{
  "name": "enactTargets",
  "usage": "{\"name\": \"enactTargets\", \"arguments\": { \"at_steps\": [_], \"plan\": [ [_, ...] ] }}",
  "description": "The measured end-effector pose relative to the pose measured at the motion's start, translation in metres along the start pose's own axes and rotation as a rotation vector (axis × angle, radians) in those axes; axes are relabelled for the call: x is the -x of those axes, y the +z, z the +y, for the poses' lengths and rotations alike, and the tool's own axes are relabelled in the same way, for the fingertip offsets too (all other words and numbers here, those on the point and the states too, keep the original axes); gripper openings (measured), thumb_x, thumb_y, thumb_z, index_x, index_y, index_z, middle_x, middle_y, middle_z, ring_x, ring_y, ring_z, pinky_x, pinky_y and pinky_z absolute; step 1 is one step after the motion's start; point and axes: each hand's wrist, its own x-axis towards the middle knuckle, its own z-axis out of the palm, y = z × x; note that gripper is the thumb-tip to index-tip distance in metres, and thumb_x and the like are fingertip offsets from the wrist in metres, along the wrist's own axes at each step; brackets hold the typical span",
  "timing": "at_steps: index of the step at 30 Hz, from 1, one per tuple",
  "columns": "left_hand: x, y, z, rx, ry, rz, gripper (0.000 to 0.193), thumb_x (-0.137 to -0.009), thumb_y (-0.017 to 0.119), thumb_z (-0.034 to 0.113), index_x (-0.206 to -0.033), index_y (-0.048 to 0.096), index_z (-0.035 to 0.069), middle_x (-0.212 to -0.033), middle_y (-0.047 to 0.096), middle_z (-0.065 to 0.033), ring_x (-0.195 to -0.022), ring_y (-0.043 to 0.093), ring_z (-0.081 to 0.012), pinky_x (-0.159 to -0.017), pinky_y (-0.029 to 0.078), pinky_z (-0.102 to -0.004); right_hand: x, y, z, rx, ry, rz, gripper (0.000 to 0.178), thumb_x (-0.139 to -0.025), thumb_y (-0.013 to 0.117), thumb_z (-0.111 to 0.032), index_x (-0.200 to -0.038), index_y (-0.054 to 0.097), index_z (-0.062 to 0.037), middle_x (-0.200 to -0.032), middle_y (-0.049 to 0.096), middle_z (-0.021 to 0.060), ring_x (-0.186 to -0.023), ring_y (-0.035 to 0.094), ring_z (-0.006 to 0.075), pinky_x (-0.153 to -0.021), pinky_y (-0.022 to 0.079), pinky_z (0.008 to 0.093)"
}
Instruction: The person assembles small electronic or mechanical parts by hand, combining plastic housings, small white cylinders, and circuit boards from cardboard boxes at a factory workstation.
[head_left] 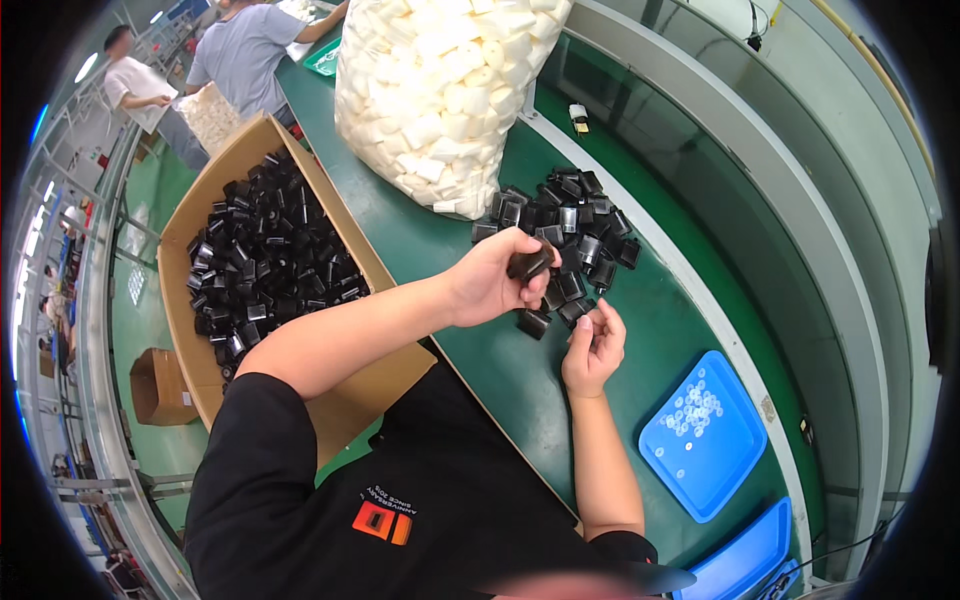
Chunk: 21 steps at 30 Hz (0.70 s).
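My left hand (497,280) is closed around a black plastic cap (530,262), held above the green table. Just to its right, my right hand (596,352) has its fingers curled and thumb near the index finger. Its fingertips are beside a black part at the near edge of a loose pile of black plastic caps (590,246). Whatever the right fingers may pinch is too small or hidden to make out.
A clear bag of cream-white plastic pieces (440,100) stands behind the pile. At left, an open cardboard box (345,215) holds many black caps. A blue tray (735,450) with small translucent rings lies right, another blue tray (745,560) nearer. Two people work far left.
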Motion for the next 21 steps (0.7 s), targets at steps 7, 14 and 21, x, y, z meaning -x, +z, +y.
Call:
{"name": "enactTargets", "arguments": {
  "at_steps": [7, 14, 21],
  "plan": [
    [-0.008, -0.009, 0.007, 0.172, -0.047, 0.218, 0.039, -0.086, 0.059, 0.048, -0.085, 0.057, 0.009, -0.063, 0.049, -0.0023, -0.065, 0.048, -0.0192, -0.069, 0.040, -0.0328, -0.008, -0.013, -0.006, -0.140, 0.027, -0.060, 0.005, -0.094, 0.052, -0.001, -0.088, 0.051, -0.0016, -0.091, 0.054, 0.0116, -0.061, 0.048, 0.0098, -0.055, 0.042, 0.0220],
    [-0.010, -0.009, 0.000, 0.099, -0.143, 0.253, 0.038, -0.091, 0.056, 0.047, -0.094, 0.057, 0.010, -0.071, 0.055, -0.0016, -0.065, 0.048, -0.0137, -0.066, 0.042, -0.0281, -0.009, -0.014, -0.001, -0.154, 0.078, -0.013, 0.017, -0.086, 0.039, 0.013, -0.087, 0.052, 0.0005, -0.088, 0.055, 0.0113, -0.064, 0.050, 0.0116, -0.057, 0.043, 0.0230],
    [-0.009, -0.009, -0.004, -0.046, -0.151, 0.207, 0.037, -0.092, 0.054, 0.051, -0.085, 0.057, 0.015, -0.074, 0.059, 0.0003, -0.064, 0.047, -0.0118, -0.065, 0.041, -0.0266, -0.016, -0.010, -0.009, 0.112, -0.115, -0.045, 0.016, -0.070, 0.044, 0.015, -0.069, 0.051, 0.0009, -0.074, 0.057, 0.0122, -0.065, 0.053, 0.0179, -0.060, 0.044, 0.0261]
  ]
}}
